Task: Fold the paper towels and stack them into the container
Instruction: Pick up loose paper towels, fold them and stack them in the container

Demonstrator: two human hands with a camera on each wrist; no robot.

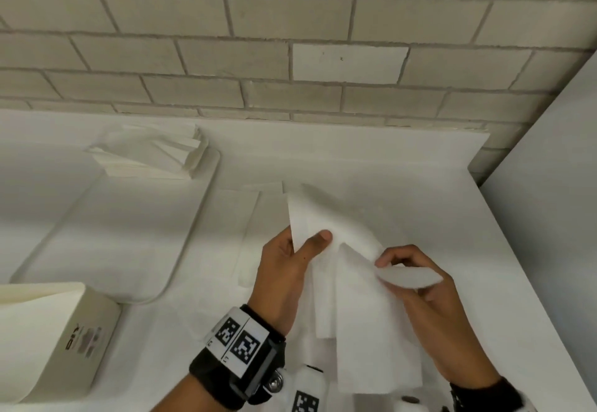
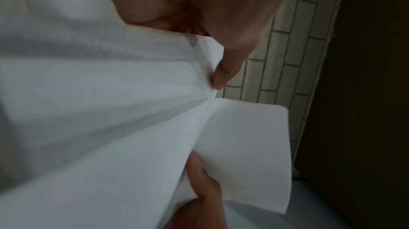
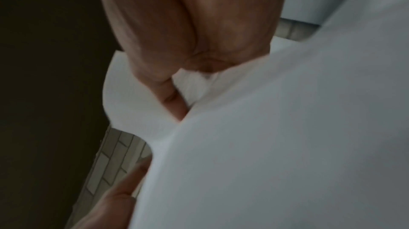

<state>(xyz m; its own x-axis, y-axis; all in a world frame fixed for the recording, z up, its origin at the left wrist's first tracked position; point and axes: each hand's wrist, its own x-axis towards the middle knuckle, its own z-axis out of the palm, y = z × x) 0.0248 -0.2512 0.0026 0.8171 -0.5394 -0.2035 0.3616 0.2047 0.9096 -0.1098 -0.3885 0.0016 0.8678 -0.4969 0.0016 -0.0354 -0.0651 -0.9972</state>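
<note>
Left hand (image 1: 287,266) and right hand (image 1: 416,279) each pinch the white paper towel sheet (image 1: 358,308) mid-frame; match edges squarely before creasing

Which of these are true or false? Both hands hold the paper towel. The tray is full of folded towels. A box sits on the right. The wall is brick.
1. Both hands hold the paper towel: true, the left hand and right hand pinch it.
2. The tray is full: false, one stack sits at its far end.
3. A box sits on the right: false, it is on the left.
4. The wall is brick: true.
</note>
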